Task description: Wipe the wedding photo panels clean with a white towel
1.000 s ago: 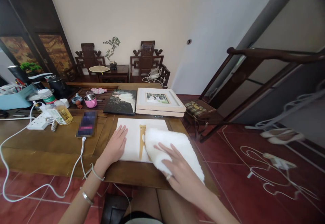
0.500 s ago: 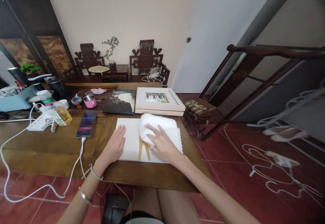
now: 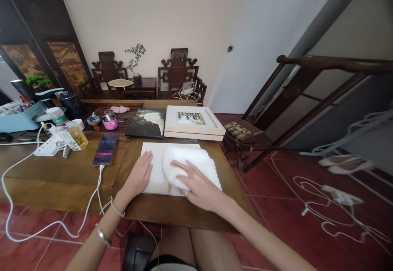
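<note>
A flat white board (image 3: 153, 177) lies on the table near its front right corner. On its left part rests my left hand (image 3: 142, 172), open and flat. My right hand (image 3: 196, 181) presses down on a fluffy white cloth (image 3: 204, 162) with scalloped edges, its fingers bent over the fabric. The cloth covers the right part of the board and hides most of the tan strips on it.
Beyond the board are a dark picture (image 3: 146, 122) and stacked pale frames (image 3: 194, 124). A phone (image 3: 105, 150) on a white cable, a pink cup (image 3: 109, 121), a bottle (image 3: 75, 138) and a power strip (image 3: 47, 147) stand left. A wooden chair (image 3: 307, 64) is at right.
My right hand has slid the cloth nearer to me, and it now covers more of the tan strips. The board's top right edge shows more. My left hand stays put.
</note>
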Motion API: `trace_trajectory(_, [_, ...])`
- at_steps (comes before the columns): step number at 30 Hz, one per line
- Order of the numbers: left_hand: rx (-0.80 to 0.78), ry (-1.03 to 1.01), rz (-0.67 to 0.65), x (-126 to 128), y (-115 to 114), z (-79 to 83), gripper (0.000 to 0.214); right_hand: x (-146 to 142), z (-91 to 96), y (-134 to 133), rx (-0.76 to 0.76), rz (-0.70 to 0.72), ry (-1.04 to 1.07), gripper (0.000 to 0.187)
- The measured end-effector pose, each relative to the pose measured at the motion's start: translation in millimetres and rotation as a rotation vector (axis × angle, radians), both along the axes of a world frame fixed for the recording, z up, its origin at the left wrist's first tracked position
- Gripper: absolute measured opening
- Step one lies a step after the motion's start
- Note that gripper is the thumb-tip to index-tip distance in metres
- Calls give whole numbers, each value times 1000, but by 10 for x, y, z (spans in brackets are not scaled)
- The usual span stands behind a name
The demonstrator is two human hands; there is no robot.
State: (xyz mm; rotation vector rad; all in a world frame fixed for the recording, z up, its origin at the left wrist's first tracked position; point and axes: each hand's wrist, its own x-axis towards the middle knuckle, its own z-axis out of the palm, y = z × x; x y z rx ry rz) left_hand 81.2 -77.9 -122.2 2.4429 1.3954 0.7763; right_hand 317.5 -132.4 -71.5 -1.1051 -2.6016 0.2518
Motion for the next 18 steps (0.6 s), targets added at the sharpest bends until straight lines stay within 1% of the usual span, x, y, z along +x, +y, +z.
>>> trace_trajectory(3, [2, -1, -7, -4, -1, -10, 44, -81, 3, 369, 18, -54, 7, 27])
trace_trajectory(5, [-4, -1, -8, -4, -1, -16, 44, -159, -7, 486, 37, -71, -16, 30])
trace_trajectory(6, [-7, -2, -7, -4, 0, -21, 44, -200, -14, 489, 43, -72, -39, 32])
trace_trajectory(7, [-8, -2, -8, -3, 2, -27, 44, -241, -22, 453, 48, -69, -65, 34])
trace_trajectory(9, [-2, -5, -11, -2, 5, -42, 44, -312, -34, 282, 58, -54, -100, 36])
trace_trajectory(14, [-1, 10, -10, 2, 9, -60, 45, -399, -17, -315, 2, 66, -105, 31])
trace_trajectory(16, [-5, 21, -8, 4, 9, -56, 45, -394, 2, -419, -23, 89, -108, 29])
trace_trajectory(18, [-10, 34, -9, 6, 8, -52, 45, -377, 14, -376, -33, 79, -88, 31])
